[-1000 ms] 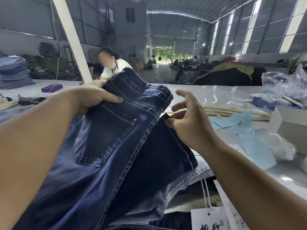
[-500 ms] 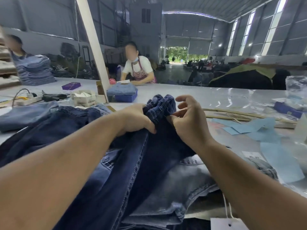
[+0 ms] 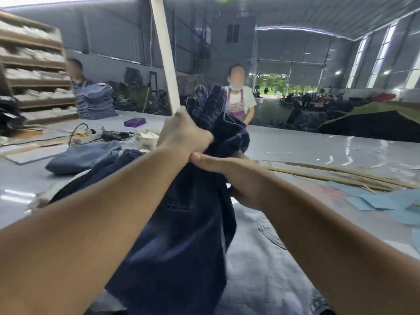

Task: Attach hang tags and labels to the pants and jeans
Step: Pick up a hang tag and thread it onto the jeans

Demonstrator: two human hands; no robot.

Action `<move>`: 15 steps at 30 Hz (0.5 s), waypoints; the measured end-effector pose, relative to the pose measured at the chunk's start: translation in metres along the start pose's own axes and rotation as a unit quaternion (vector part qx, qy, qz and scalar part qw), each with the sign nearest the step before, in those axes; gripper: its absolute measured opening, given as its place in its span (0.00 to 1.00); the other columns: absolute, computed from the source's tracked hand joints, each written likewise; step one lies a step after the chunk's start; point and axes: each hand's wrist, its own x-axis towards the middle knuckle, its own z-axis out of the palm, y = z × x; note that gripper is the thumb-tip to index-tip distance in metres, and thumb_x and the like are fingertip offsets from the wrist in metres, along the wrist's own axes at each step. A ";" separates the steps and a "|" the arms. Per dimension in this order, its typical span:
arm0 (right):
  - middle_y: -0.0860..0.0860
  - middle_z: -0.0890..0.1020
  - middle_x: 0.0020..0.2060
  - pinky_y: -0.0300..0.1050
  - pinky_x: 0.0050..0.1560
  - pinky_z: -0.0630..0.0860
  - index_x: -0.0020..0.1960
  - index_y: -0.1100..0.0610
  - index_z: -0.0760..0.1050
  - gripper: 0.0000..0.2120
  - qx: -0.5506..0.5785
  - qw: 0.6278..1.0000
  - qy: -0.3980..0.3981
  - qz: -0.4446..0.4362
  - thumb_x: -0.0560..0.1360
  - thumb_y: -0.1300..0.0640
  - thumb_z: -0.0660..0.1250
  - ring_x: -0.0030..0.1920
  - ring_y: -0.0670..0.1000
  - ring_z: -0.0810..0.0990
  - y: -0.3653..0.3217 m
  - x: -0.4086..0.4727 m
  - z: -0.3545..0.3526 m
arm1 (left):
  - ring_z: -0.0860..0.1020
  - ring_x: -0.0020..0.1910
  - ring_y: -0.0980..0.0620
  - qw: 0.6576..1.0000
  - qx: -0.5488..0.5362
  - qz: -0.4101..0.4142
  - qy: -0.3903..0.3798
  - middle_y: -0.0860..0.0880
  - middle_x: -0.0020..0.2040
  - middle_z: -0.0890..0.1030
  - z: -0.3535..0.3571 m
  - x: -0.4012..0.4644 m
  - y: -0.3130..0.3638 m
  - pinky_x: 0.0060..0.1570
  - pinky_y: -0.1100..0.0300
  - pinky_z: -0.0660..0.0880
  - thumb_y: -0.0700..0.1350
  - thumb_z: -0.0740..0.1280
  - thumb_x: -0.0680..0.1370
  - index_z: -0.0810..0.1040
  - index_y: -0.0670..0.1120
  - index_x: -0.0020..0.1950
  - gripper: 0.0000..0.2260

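A pair of dark blue jeans (image 3: 181, 242) hangs bunched between my two hands, lifted off the table. My left hand (image 3: 184, 135) grips the gathered waistband end from above, with the fabric sticking up past its fingers. My right hand (image 3: 229, 176) holds the jeans just below, its thumb lying across the cloth; its fingers are hidden behind the denim. Under the lifted pair lies a lighter grey-blue pair of jeans (image 3: 268, 269). No hang tag shows in this view.
Light blue paper pieces (image 3: 384, 201) and thin wooden strips (image 3: 336, 176) lie at the right. A folded lighter jeans piece (image 3: 84, 155), a power strip (image 3: 87, 137), a small white box (image 3: 147, 139) and a purple box (image 3: 134, 122) sit at the left. A person (image 3: 237, 98) stands across the table.
Both hands have raised the jeans higher and bunched them tighter. My right hand slid beneath my left. The view has tilted up and the white tags at the bottom are out of sight.
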 end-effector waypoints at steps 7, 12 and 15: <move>0.60 0.86 0.43 0.59 0.45 0.83 0.48 0.61 0.82 0.13 0.030 0.994 0.108 -0.008 0.66 0.73 0.72 0.43 0.60 0.86 0.021 0.043 0.026 | 0.85 0.48 0.45 0.895 -0.282 -0.115 -0.326 0.44 0.50 0.86 -0.036 0.018 -0.066 0.46 0.51 0.82 0.53 0.73 0.72 0.85 0.47 0.52 0.14; 0.62 0.85 0.38 0.54 0.42 0.83 0.42 0.64 0.82 0.07 0.067 0.992 0.105 -0.037 0.66 0.72 0.70 0.39 0.60 0.86 0.020 0.074 0.030 | 0.85 0.50 0.47 0.923 -0.184 -0.121 -0.317 0.48 0.52 0.86 -0.055 0.030 -0.134 0.49 0.54 0.82 0.44 0.82 0.61 0.82 0.51 0.57 0.26; 0.58 0.85 0.34 0.53 0.39 0.83 0.33 0.57 0.84 0.14 0.084 0.993 0.071 -0.047 0.68 0.73 0.69 0.35 0.57 0.85 0.015 0.094 0.039 | 0.85 0.49 0.43 0.873 -0.337 -0.150 -0.318 0.42 0.51 0.85 -0.061 0.029 -0.161 0.42 0.55 0.82 0.35 0.76 0.64 0.87 0.48 0.49 0.16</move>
